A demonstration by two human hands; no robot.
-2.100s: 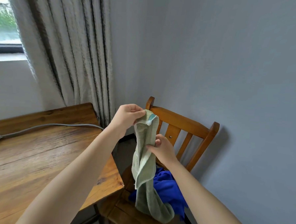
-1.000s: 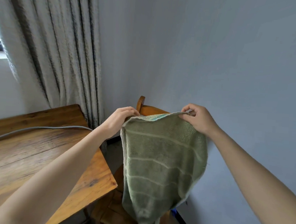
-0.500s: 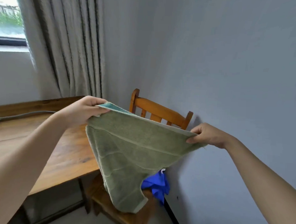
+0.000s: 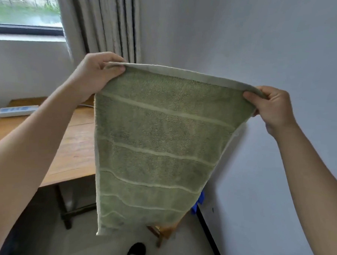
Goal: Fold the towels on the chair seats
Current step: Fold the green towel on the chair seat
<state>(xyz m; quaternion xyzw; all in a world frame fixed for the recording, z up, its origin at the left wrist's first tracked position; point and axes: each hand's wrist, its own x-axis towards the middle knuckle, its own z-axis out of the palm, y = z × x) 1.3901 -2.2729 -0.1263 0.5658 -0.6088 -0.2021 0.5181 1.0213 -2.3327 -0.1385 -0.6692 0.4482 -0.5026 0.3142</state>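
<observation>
A green towel (image 4: 157,146) with pale stripes hangs flat and spread; the left hand (image 4: 94,74) and right hand (image 4: 272,107) each pinch 1 top corner.

The wooden worktop (image 4: 74,151) stands at the left. A white power strip (image 4: 17,110) lies flat at its far left edge, near the wall. The worktop's dark legs stand on the grey floor (image 4: 102,246), as do a wooden chair (image 4: 164,232), its seat hidden, and a dark shoe (image 4: 137,249).
</observation>
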